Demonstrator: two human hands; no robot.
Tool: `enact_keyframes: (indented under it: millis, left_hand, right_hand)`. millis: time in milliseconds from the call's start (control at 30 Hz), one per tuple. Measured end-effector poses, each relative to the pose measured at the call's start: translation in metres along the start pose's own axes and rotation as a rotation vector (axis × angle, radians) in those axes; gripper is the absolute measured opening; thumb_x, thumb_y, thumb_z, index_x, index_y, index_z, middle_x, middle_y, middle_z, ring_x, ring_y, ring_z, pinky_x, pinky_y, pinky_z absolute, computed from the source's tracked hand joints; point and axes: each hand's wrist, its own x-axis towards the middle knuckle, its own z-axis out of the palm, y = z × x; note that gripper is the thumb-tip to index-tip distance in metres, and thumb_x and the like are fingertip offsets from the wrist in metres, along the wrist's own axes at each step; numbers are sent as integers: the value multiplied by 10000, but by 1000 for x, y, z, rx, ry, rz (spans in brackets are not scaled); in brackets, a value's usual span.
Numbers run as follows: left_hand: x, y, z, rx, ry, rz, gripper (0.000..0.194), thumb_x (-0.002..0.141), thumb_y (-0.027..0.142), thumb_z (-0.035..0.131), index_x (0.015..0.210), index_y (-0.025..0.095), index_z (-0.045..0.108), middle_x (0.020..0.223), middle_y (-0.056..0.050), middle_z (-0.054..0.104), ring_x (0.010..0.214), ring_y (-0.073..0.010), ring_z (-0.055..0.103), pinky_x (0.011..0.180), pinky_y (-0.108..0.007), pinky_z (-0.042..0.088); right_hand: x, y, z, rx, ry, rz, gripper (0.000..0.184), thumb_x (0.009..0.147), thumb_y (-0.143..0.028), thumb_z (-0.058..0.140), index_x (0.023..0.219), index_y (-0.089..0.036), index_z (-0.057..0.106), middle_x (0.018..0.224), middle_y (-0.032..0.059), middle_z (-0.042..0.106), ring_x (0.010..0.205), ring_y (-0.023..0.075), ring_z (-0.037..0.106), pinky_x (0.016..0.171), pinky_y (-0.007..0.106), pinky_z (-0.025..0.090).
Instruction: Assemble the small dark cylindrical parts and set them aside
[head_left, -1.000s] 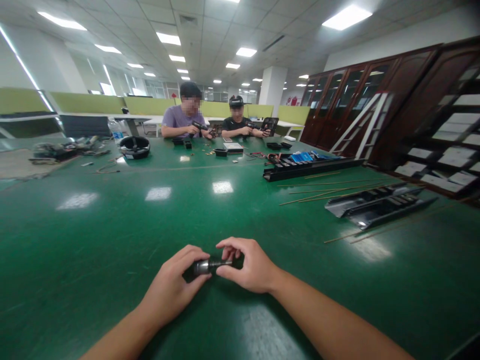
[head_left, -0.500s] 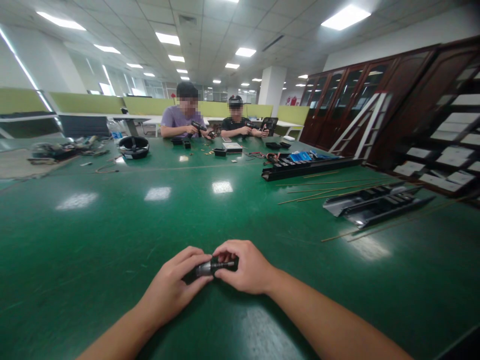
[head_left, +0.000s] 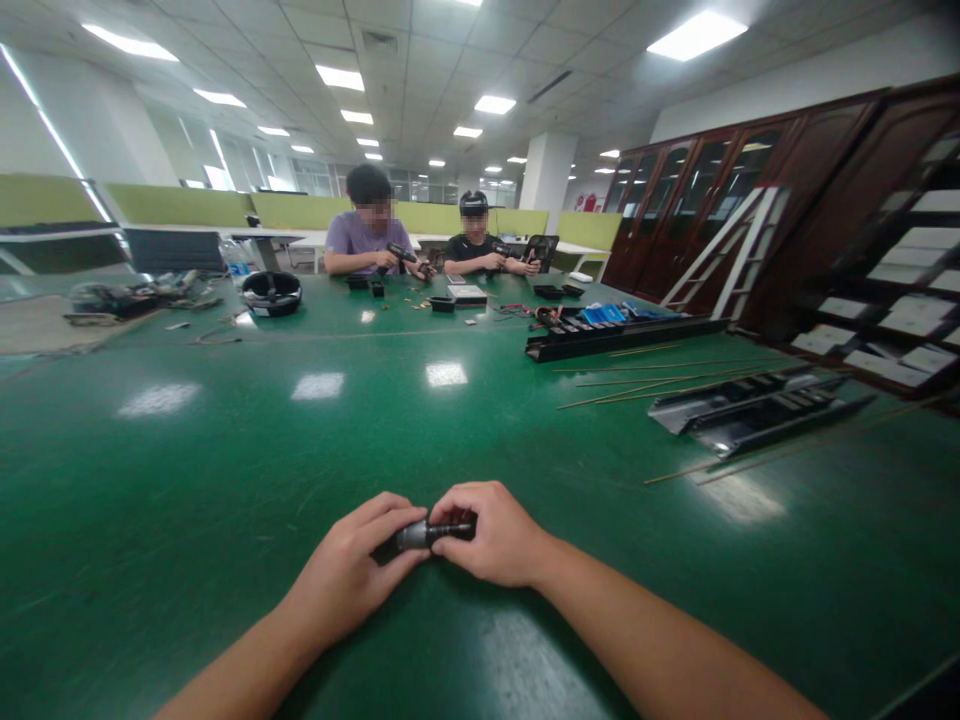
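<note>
A dark cylindrical metal part [head_left: 413, 536] with a thinner ribbed shaft lies sideways between my hands, low over the green table [head_left: 247, 450]; its exact kind does not show. My left hand [head_left: 358, 560] is closed round the thick grey end, thumb below and fingers above. With thumb and fingertips, my right hand [head_left: 491, 535] pinches the part near where the shaft meets the body. The slim shaft end points right, under the curled right fingers. My left palm hides some of the body.
Black metal channels [head_left: 772, 410] and thin rods [head_left: 637, 383] lie at the right. Farther back sits a longer black rail [head_left: 622, 338] with blue pieces. A headset [head_left: 271, 293] rests at the far left. Across the table, two people [head_left: 371, 235] handle drill-like tools.
The view has shifted slightly. Both hands keep their hold on the metal part, with only a small shift of the fingers.
</note>
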Motion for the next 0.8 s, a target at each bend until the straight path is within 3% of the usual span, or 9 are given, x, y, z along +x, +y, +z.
enact_keyframes:
  millis: [267, 400, 533, 800]
  left_hand:
    - [1, 2, -1, 12, -18, -20, 253, 905, 251, 629, 1157, 263, 617, 1079, -25, 636, 979, -152, 624, 867, -249, 506]
    - [-1, 0, -1, -4, -82, -151, 255, 944, 319, 567, 1196, 281, 571, 1130, -11, 652, 1037, -165, 621, 926, -277, 489]
    - [-2, 1, -4, -37, -179, -271, 270, 981, 356, 471, 1238, 286, 518, 1154, -11, 651, 1039, -176, 626, 919, -294, 489]
    - [-3, 4, -2, -88, -225, -272, 282, 978, 327, 459, 1258, 300, 436, 1186, -13, 609, 1059, -170, 614, 927, -304, 480]
  right_hand:
    - [0, -1, 0, 10, -20, 28, 174, 722, -188, 725, 895, -195, 728, 800, -2, 705, 711, 135, 632, 674, 223, 458]
    - [0, -1, 0, 20, -16, 33, 206, 712, -185, 729, 917, -194, 715, 788, -6, 693, 681, 132, 616, 641, 221, 445]
    - [0, -1, -1, 12, -32, 33, 115, 720, -206, 733, 821, -179, 685, 721, -12, 658, 637, 124, 593, 612, 214, 430]
    - [0, 1, 0, -29, -51, 11, 122, 724, -257, 745, 760, -176, 660, 693, -19, 631, 622, 116, 573, 590, 209, 399]
